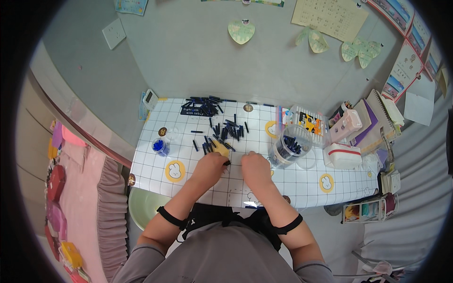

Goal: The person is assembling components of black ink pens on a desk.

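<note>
My left hand [211, 168] is closed over the near middle of the table, with the end of a small dark tube, like an ink cartridge [227, 163], showing at its fingertips. To its right, my right hand [256, 168] has its fingers curled in; whatever it may hold is hidden. Just beyond both hands lies a loose spread of dark blue ink cartridges [230, 129], with a denser pile [205, 104] at the back left. A clear jar [160, 147] of small bright blue pieces stands at the left. On the right, a clear tub [286, 150] holds more cartridges.
A white checked cloth [306, 184] with rabbit pictures covers the table. Along its right side stand a pink-and-white pouch [343, 156], a pink case [345, 125] and notebooks [384, 113]. A small white clock-like device [150, 99] leans at the back left. Below is a pale green basin [141, 207].
</note>
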The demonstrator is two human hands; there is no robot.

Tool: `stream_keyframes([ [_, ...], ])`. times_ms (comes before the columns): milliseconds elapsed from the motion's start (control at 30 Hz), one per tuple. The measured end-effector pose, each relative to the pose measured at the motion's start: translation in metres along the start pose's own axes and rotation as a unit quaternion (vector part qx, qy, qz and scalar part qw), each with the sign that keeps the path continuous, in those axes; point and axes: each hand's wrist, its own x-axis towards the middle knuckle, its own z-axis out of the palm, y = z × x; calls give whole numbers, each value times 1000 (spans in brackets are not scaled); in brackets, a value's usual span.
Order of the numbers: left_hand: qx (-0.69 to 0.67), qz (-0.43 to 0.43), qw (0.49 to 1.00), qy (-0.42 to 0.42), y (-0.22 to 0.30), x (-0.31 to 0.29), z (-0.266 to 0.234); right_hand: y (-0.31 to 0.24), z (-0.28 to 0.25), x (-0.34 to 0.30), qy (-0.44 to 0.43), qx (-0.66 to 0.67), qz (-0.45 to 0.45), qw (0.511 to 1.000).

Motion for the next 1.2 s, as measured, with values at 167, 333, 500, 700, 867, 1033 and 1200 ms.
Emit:
stream_keyframes([
  [167, -84, 6, 995, 46, 1, -14, -8, 15, 11, -4, 6, 65, -1, 998],
  [333, -173, -1, 982, 81, 4, -26, -5, 10, 3, -16, 14, 249, -14, 968],
  [500, -229, -11, 968, 102, 18, -25, 5, 8, 21, -29, 59, 485, 3, 872],
  [700, -305, -24, 945, 116, 16, -29, 18, 5, 30, -40, 110, 528, 28, 842],
  [867, -318, -44, 943, 84, 16, -32, 15, 9, 28, -44, 97, 533, 4, 840],
  [1033, -322, -42, 943, 80, 14, -36, 17, 13, 33, -46, 99, 542, -6, 835],
  [1200, -298, -4, 951, 81, 16, -35, 11, 13, 29, -49, 113, 507, -16, 855],
])
